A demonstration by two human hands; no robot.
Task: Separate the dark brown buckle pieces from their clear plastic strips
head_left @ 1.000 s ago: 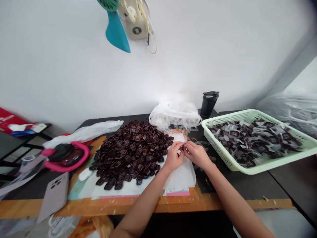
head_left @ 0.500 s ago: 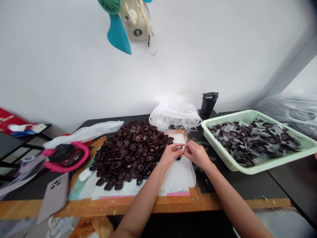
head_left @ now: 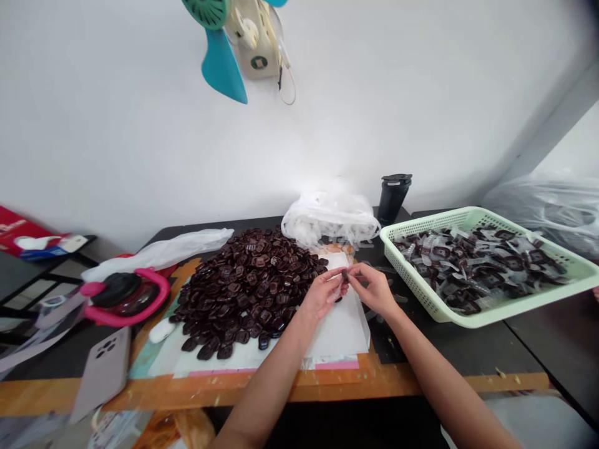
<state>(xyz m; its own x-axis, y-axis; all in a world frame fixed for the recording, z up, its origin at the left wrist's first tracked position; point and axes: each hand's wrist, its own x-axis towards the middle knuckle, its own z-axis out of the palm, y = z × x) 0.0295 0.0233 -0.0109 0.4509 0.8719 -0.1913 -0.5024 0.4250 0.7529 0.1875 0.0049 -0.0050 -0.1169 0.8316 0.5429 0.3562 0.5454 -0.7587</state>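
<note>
My left hand (head_left: 322, 295) and my right hand (head_left: 374, 290) meet over a white sheet of paper (head_left: 334, 333). Between their fingertips is a small dark brown buckle-like piece (head_left: 345, 275), pinched from both sides; its details are too small to make out. Left of my hands lies a large heap of similar glossy dark brown squarish pieces (head_left: 248, 280). Beyond them, clear strips spill from a white plastic bag (head_left: 330, 215). A few loose clear strips lie on the black table beside my right hand.
To the right, a pale green basket (head_left: 425, 305) holds many brown pieces with clear strips. A black tumbler (head_left: 394, 198) stands behind. At left are a pink-handled jug (head_left: 126, 296) and a phone (head_left: 103, 368). A blue-bladed fan (head_left: 223, 65) hangs above.
The brown piece now shows more plainly, tilted up between my fingertips. My left fingers have curled, and my right hand has shifted slightly. The heap and basket look the same.
</note>
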